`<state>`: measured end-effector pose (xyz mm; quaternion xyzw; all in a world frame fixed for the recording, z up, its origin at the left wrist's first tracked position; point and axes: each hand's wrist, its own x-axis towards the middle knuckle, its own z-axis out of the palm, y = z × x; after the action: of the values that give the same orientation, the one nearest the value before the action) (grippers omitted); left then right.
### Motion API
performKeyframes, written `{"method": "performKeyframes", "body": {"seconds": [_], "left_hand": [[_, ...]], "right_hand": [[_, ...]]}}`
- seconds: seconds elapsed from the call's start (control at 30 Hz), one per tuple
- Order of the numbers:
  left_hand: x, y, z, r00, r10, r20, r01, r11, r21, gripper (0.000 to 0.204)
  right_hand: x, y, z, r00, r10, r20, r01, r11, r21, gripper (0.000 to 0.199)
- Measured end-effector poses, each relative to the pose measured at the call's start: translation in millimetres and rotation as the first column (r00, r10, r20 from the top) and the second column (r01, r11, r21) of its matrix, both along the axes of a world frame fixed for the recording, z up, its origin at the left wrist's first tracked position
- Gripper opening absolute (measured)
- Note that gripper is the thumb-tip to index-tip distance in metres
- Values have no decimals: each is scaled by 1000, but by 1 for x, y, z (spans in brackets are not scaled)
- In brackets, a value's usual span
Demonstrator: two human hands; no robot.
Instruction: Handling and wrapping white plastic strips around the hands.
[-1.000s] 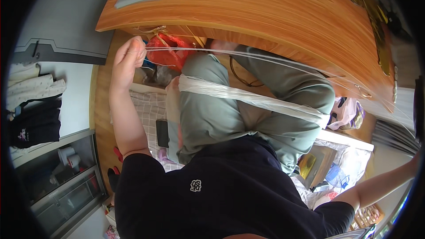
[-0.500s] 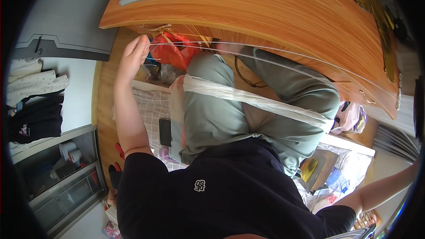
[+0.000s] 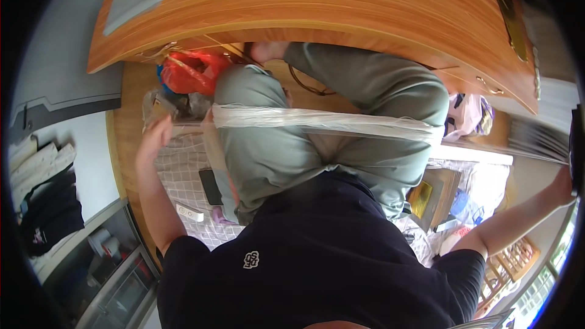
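The bare left hand (image 3: 156,138), its grip too blurry to tell, has dropped, so the long white thread bundle (image 3: 323,122) is level, on its right.

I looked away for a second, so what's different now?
The left hand dropped from beside the red bag toward the body; blur hides its grip. The loose threads, stretched above the knees before, swung down to their level. The view shifted a bit. The white bundle still lies across both knees.

The left hand (image 3: 157,136) is blurred, the right hand (image 3: 563,186) partly cut off.
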<state>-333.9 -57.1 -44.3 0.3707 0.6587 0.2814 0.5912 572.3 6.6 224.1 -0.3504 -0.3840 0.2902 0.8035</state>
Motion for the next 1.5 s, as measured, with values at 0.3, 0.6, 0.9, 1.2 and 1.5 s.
{"method": "performKeyframes", "body": {"seconds": [0.3,0.6,0.9,1.2,1.5], "left_hand": [[111,-17,38,108,-178,-978,322,937,-135,35],[337,29,56,903,-396,-168,388,582,714,33],[353,15,25,847,-230,480,-30,880,474,10],[340,16,32,587,-150,796,-75,969,237,37],[343,18,24,975,-215,48,188,926,326,28]], "right_hand": [[-117,-45,-107,907,416,65,-380,875,-299,84],[-366,-47,-224,269,922,279,-741,383,-552,89],[-382,-60,-235,550,835,-15,-754,489,-438,50],[-380,-53,-243,209,543,-813,-960,-47,-277,26],[-385,-54,-218,461,811,361,-528,577,-623,10]]}}
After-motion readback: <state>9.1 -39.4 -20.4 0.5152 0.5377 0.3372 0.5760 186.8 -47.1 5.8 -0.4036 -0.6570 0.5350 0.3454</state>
